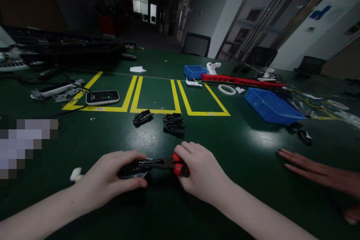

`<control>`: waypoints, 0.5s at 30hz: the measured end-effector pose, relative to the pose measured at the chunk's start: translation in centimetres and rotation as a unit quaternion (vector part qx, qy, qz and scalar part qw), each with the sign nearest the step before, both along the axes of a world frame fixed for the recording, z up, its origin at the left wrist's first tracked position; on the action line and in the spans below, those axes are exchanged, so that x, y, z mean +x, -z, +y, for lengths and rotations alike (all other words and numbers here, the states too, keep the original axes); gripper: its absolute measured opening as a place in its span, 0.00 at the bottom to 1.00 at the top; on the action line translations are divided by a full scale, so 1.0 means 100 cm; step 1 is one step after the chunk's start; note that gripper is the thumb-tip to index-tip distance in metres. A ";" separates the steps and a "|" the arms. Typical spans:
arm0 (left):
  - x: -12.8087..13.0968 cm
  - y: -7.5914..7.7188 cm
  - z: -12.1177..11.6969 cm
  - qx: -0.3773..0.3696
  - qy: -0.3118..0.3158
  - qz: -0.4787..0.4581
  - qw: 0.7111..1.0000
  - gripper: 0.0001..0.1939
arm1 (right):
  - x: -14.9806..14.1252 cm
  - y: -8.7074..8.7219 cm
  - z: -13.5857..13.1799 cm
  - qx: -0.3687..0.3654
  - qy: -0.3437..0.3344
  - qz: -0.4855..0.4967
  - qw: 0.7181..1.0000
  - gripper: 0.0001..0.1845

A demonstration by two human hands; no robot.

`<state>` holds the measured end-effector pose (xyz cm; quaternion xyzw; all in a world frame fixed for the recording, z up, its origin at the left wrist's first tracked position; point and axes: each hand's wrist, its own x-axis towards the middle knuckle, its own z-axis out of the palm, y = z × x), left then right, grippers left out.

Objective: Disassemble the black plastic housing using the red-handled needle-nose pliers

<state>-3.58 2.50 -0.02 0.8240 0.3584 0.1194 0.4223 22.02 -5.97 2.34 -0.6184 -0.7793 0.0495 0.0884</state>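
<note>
My left hand (pixel 118 172) is closed around a black plastic part (pixel 132 170) with a thin metal piece along its top. From the right, my right hand (pixel 197 167) grips the red handles of a pair of pliers (pixel 163 163). The jaws of the pliers point left and meet the metal piece at the part's right end; whether they clamp it I cannot tell. Beyond my hands lie more black plastic parts, one on the left (pixel 143 117) and a small cluster (pixel 173 123) to its right.
Another person's hand (pixel 317 172) rests on the green table at the right. Blue bins (pixel 271 107), a tape roll (pixel 226 89) and red strips (pixel 242 81) sit further back. A white-edged device (pixel 102 97) lies on the left by yellow tape outlines. A small white object (pixel 75 174) is beside my left wrist.
</note>
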 end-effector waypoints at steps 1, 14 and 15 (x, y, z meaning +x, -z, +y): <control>0.000 0.000 0.000 0.005 0.001 0.001 1.000 0.18 | 0.000 0.000 0.000 0.006 0.000 -0.004 1.000 0.16; 0.003 -0.006 0.001 0.013 0.017 0.016 1.000 0.17 | 0.000 0.000 0.002 0.014 -0.002 -0.006 1.000 0.18; 0.003 -0.005 0.001 0.015 0.017 0.015 1.000 0.17 | 0.000 0.000 0.002 0.014 -0.001 -0.006 1.000 0.17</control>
